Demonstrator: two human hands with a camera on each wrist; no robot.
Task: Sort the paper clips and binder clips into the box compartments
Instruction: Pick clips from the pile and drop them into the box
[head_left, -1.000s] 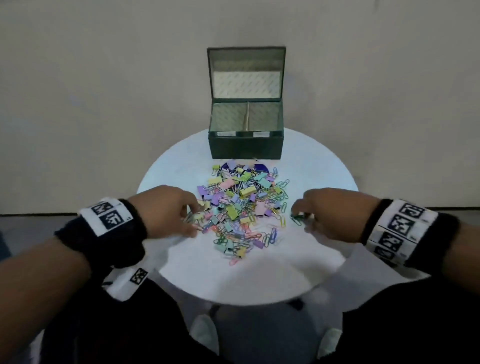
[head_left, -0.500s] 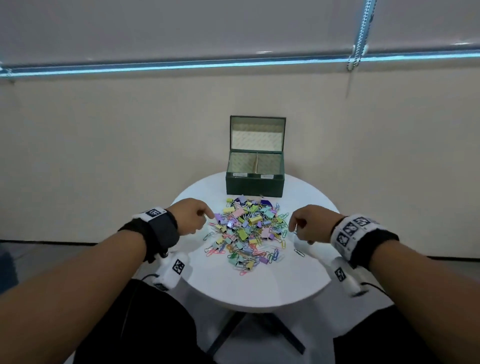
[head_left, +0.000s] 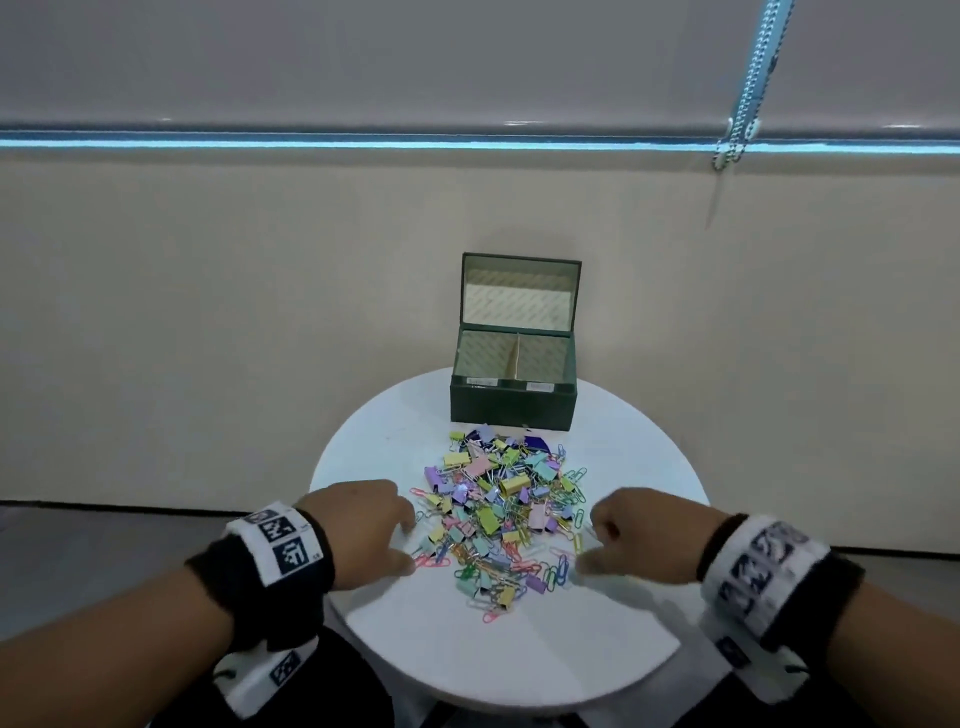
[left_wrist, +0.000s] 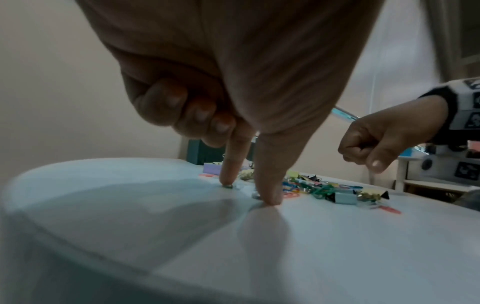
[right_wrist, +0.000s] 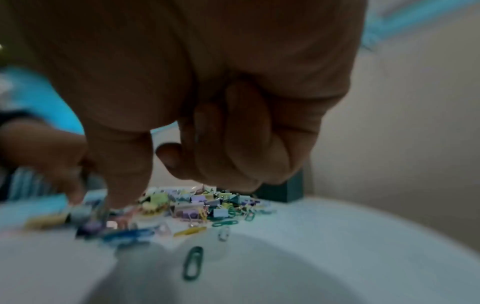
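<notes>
Centrally, clip pile (head_left: 501, 525) on white table (head_left: 519, 649); green box (head_left: 513, 410) at 12 o'clock. Left hand (head_left: 358, 530) presses a clip, forefinger and thumb straight. Right hand (head_left: 644, 535) curled, grip unclear.

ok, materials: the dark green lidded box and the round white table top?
Dark green lidded box: likely covered cardboard, matte, with pale patterned paper lining and a thin card divider. Round white table top: smooth, faintly glossy, laminate or painted board; cannot tell which.
</notes>
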